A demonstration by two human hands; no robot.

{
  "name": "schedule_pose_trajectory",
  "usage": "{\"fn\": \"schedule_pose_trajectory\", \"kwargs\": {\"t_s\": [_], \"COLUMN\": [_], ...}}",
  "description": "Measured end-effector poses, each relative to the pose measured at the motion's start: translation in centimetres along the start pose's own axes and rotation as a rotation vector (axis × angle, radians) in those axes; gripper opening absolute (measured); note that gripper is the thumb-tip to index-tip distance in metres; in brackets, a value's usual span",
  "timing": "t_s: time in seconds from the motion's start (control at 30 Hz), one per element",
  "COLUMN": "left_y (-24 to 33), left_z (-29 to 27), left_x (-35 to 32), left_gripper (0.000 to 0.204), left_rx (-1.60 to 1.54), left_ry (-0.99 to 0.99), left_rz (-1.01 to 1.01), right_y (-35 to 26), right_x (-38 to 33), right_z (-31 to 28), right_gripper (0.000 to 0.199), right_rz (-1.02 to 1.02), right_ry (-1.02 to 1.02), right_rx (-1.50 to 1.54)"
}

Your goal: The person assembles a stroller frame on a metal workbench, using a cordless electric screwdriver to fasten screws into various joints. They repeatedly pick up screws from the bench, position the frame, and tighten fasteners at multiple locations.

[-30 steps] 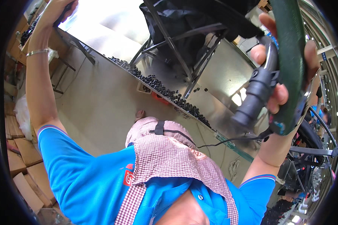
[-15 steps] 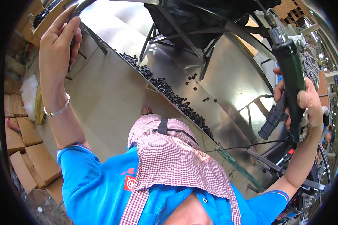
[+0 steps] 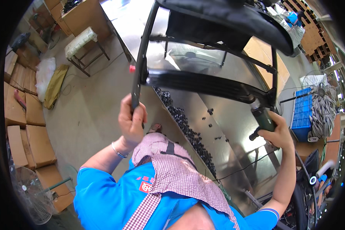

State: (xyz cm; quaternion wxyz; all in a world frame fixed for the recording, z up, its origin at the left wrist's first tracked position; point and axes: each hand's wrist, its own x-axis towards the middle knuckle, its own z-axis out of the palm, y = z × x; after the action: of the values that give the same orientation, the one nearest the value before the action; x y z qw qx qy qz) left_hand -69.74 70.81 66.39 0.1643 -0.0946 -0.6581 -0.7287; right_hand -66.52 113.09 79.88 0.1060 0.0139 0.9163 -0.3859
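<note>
A black folding chair (image 3: 203,85) with dark fabric stands tilted over the metal-topped table, its wide front bar turned towards me. My left hand (image 3: 132,119) is closed around a dark bar (image 3: 135,92) beside the chair's left frame tube. Whether that bar belongs to the chair is unclear; a small red spot shows near its upper end. In my right hand (image 3: 278,130) is a green and black power screwdriver (image 3: 263,118), gripped by its body. Its silver nose points up at the underside of the front bar, near the right end; contact there is blurred.
Several small black plastic parts (image 3: 184,126) lie along the table's (image 3: 234,111) near edge. A power cord (image 3: 245,168) trails below the screwdriver. At left are a stool (image 3: 81,42), cardboard boxes (image 3: 40,145) and a fan (image 3: 32,191); at right, a blue crate (image 3: 302,111).
My left hand has come down and inward from the upper left. The screwdriver has moved left and lower, to the chair's front bar. The chair has turned and come nearer to me.
</note>
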Motion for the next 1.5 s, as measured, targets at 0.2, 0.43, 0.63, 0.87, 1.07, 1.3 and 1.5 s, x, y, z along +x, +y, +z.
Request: {"fn": "schedule_pose_trajectory", "kwargs": {"t_s": [0.2,0.43,0.63,0.87,1.07,1.3,1.5], "left_y": [-10.1,-22.9,-40.2,-47.0,-41.9,-31.0,-32.8], "left_z": [1.9,2.9,-0.7,-4.5,-0.7,0.7,1.5], "left_x": [7.5,27.9,44.2,57.9,50.3,27.7,24.0], "left_gripper": [0.011,0.021,0.025,0.038,0.019,0.021,0.011], "left_rx": [-0.112,0.342,0.846,1.056,0.663,0.576,0.927], "left_ry": [-0.124,-0.132,0.146,-0.147,-0.410,-1.338,-1.488], "left_rz": [-0.145,-0.154,-0.279,-0.313,-0.251,-0.259,-0.068], "right_y": [3.5,-0.7,-0.3,3.3,6.1,7.0,6.3], "right_x": [16.0,26.2,24.8,18.2,14.6,10.9,4.8], "right_z": [1.4,6.9,12.1,18.1,25.1,27.4,29.3], "right_gripper": [0.053,0.049,0.052,0.021,0.085,0.087,0.079], "right_rz": [-0.282,-0.084,0.034,0.691,0.547,0.551,0.605], "right_ry": [0.253,0.342,0.248,0.294,0.397,0.356,0.606], "right_rx": [-0.437,0.154,0.081,0.743,1.482,1.414,1.451]}}
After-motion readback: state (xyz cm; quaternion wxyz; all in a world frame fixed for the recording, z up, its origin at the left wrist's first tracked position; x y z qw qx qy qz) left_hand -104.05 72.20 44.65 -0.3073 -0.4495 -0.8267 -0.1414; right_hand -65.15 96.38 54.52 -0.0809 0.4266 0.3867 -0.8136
